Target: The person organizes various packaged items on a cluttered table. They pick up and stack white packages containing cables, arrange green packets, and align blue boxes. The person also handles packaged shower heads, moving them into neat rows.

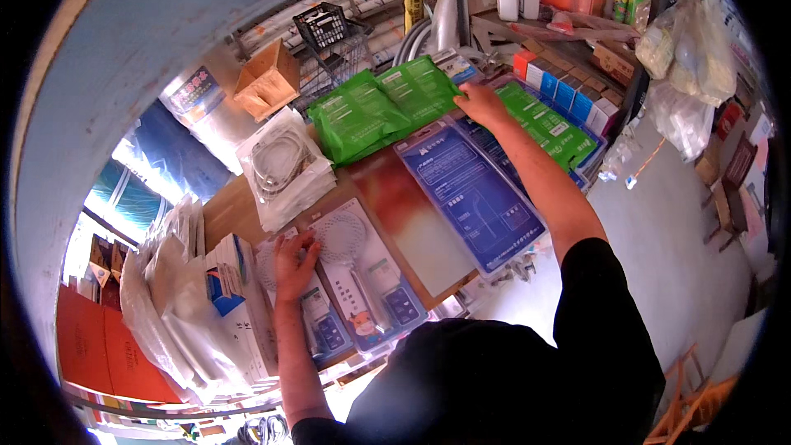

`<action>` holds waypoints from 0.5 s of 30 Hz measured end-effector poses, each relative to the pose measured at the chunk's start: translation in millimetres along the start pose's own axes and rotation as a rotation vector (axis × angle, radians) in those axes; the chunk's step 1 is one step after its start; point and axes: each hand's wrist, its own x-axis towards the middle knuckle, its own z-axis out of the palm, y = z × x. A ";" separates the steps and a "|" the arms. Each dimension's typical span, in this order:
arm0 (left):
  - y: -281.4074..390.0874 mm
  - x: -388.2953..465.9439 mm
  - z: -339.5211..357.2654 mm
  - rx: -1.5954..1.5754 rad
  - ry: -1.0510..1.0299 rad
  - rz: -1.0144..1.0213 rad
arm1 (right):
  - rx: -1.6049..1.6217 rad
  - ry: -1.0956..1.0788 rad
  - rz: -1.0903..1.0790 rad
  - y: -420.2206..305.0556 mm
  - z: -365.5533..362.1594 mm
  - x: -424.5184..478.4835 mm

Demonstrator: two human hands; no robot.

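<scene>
My left hand (pixel 296 266) rests with fingers spread on a blister-packed shower head (pixel 322 315), hiding part of it. Right beside that lies a second packaged shower head (pixel 343 238), its round spray face up. At the far side of the board, my right hand (pixel 485 106) touches or pinches the right edge of a green plastic packet (pixel 420 89); its grip is unclear. Another green packet (pixel 358 117) overlaps it on the left. Nearer me lies a blue-backed blister pack (pixel 469 198), printed side up. Under my right forearm, a dark blue pack (pixel 485 139) is partly covered.
A bagged coiled hose (pixel 275 164) lies left of the green packets. White bagged packages (pixel 179 303) and flat boxes (pixel 238 296) stand upright at left. To the right are a green pack (pixel 544 127) and a row of small boxes (pixel 562 89). Plastic bags (pixel 689 55) hang beyond.
</scene>
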 end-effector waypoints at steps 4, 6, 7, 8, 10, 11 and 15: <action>4.3 1.6 -1.8 -0.011 -0.006 -0.010 | -0.225 -0.036 0.071 -10.1 14.4 20.1; 3.4 1.7 -1.3 -0.005 -0.008 -0.021 | -0.280 -0.013 0.048 -12.8 23.2 24.5; 2.5 2.2 -0.8 0.007 -0.008 -0.023 | -0.308 -0.001 0.035 -14.1 26.0 27.6; 1.5 2.5 -0.7 0.019 -0.007 -0.025 | -0.276 -0.038 0.083 -15.0 26.6 33.6; 6.1 2.0 -3.9 0.011 -0.007 -0.024 | -0.217 -0.122 0.179 -17.1 26.9 45.1; 8.5 1.6 -5.5 0.007 -0.007 -0.023 | -0.175 -0.134 0.204 -18.6 28.5 49.6; 13.2 1.2 -6.7 -0.012 0.004 -0.032 | -0.023 -0.109 0.255 -11.3 43.2 63.4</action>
